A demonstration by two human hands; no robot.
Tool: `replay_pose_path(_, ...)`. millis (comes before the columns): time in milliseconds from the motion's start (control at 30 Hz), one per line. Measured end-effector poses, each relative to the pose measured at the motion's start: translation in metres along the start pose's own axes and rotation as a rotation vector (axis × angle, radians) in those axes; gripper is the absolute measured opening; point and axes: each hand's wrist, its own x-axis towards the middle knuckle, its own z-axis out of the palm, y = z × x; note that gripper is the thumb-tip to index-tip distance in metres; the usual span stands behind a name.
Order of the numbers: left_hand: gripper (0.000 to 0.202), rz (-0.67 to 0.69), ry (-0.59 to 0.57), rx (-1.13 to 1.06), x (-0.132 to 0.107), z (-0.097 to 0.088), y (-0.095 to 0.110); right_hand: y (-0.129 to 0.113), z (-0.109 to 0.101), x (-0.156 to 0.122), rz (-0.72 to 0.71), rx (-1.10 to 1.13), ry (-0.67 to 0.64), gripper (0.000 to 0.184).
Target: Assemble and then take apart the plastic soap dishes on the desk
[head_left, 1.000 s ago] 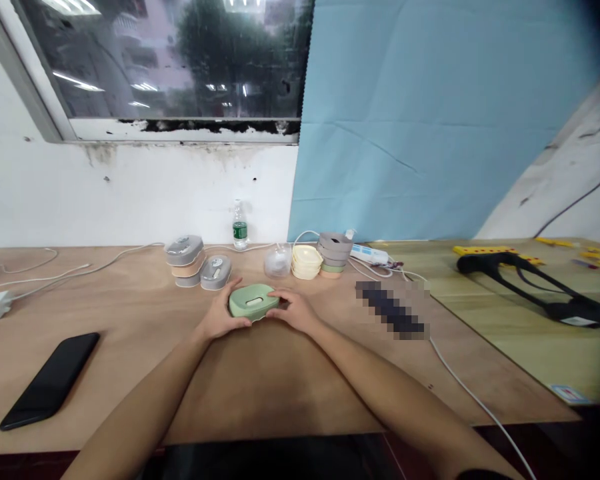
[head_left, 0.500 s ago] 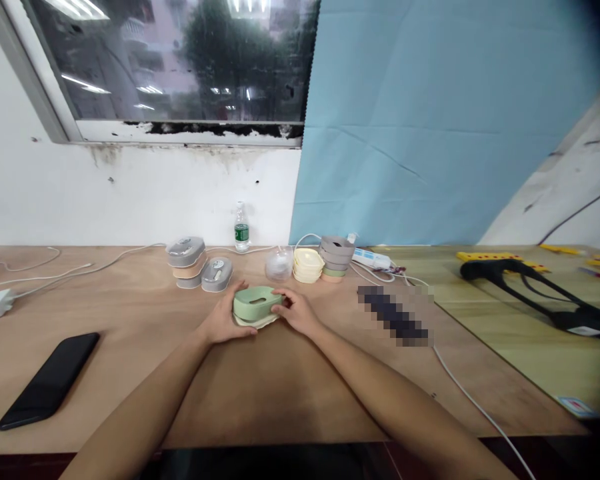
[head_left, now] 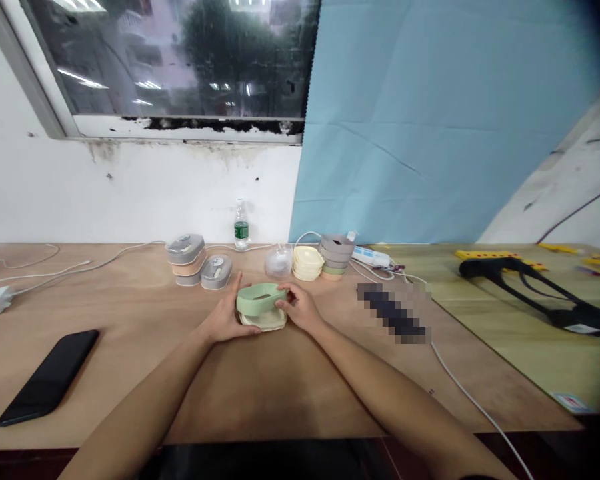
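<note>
A green oval plastic ring-like case part (head_left: 257, 305) with a slot in its middle is tilted above a cream-coloured scalloped tray (head_left: 264, 321). My right hand (head_left: 301, 308) pinches the green part at its right end, thumb in front and fingers behind. Around the left end of the tray, my left hand (head_left: 226, 320) is curled with the thumb along its front edge and a finger pointing up. That hand's other fingers are mostly hidden. The tray rests on or just above the wooden table (head_left: 270, 393).
Grey lidded boxes (head_left: 186, 249) and another one (head_left: 216, 272) stand behind my left hand. Further right are a clear plastic piece (head_left: 279, 261), stacked cream trays (head_left: 308, 263) and stacked grey rings (head_left: 336, 248). A black phone (head_left: 50, 377) lies at left; a bottle (head_left: 241, 228) stands by the wall.
The green part has risen and tilted off the cream tray, so more of the tray shows. My right hand has moved slightly up and right with it.
</note>
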Motion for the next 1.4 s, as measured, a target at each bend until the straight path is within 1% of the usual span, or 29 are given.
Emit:
replay_pose_path(100,0.129,-0.018,0.006,0.037,0.0,0.0,-0.002,-0.001,0.0,0.001,0.02,0.023,0.003,0.044)
replay_pose_path(167,0.121,-0.031,0.018,0.085,-0.001,-0.001,-0.004,0.0,0.0,0.002,0.032,0.055,0.033,0.043)
replay_pose_path(200,0.112,-0.032,0.022,0.113,-0.001,-0.002,-0.005,0.001,-0.001,0.002,0.035,0.071,0.05,0.043)
replay_pose_path(233,0.098,-0.028,0.028,0.141,-0.001,-0.003,-0.006,0.001,-0.002,0.003,0.036,0.083,0.062,0.043)
replay_pose_path(333,0.052,-0.007,0.071,0.208,0.0,-0.005,-0.008,0.002,-0.004,0.002,0.039,0.116,0.065,0.043)
replay_pose_path(367,0.041,-0.013,0.109,0.217,0.001,-0.005,-0.008,0.002,-0.004,0.002,0.034,0.125,0.063,0.044)
replay_pose_path(433,0.03,-0.071,0.211,0.186,0.002,-0.004,-0.009,0.0,-0.005,-0.001,-0.005,0.125,0.051,0.047)
replay_pose_path(467,0.028,-0.122,0.269,0.143,0.003,-0.003,-0.009,-0.002,-0.005,-0.002,-0.045,0.099,0.035,0.048)
replay_pose_path(533,0.031,-0.233,0.379,0.004,0.005,-0.001,-0.011,-0.006,-0.007,-0.003,-0.167,-0.01,-0.016,0.051)
replay_pose_path(600,0.036,-0.31,0.442,-0.136,0.006,0.0,-0.013,-0.011,-0.008,-0.003,-0.32,-0.167,-0.064,0.056)
replay_pose_path(667,0.038,-0.357,0.46,-0.214,0.008,0.001,-0.014,-0.014,-0.01,-0.003,-0.488,-0.313,-0.092,0.057)
replay_pose_path(767,0.038,-0.426,0.45,-0.263,0.009,0.002,-0.014,-0.017,-0.009,-0.006,-0.693,-0.458,-0.132,0.043)
replay_pose_path(867,0.039,-0.491,0.479,-0.331,0.01,0.002,-0.014,-0.018,-0.003,-0.011,-0.762,-0.572,-0.124,0.032)
replay_pose_path(933,0.039,-0.52,0.507,-0.384,0.01,0.001,-0.016,-0.017,0.003,-0.012,-0.816,-0.615,-0.079,0.03)
replay_pose_path(1000,0.039,-0.539,0.516,-0.441,0.01,0.001,-0.019,-0.017,0.009,-0.012,-0.911,-0.613,-0.045,0.029)
replay_pose_path(1067,0.04,-0.543,0.509,-0.491,0.01,0.001,-0.022,-0.016,0.013,-0.009,-0.983,-0.598,-0.046,0.03)
replay_pose_path(1100,0.041,-0.539,0.505,-0.51,0.01,0.002,-0.023,-0.016,0.013,-0.008,-0.997,-0.596,-0.054,0.029)
replay_pose_path(1167,0.044,-0.52,0.482,-0.549,0.01,0.004,-0.022,-0.016,0.009,-0.004,-0.999,-0.598,-0.071,0.026)
replay_pose_path(1200,0.046,-0.5,0.455,-0.569,0.009,0.005,-0.021,-0.015,0.004,0.0,-0.979,-0.597,-0.064,0.022)
replay_pose_path(1267,0.05,-0.43,0.379,-0.567,0.007,0.007,-0.016,-0.013,-0.015,0.01,-0.893,-0.592,-0.007,0.015)
replay_pose_path(1300,0.052,-0.381,0.329,-0.525,0.006,0.008,-0.013,-0.011,-0.028,0.017,-0.807,-0.591,0.059,0.014)
replay_pose_path(1400,0.052,-0.266,0.174,-0.226,0.002,0.009,-0.006,-0.004,-0.078,0.045,-0.498,-0.598,0.348,0.019)
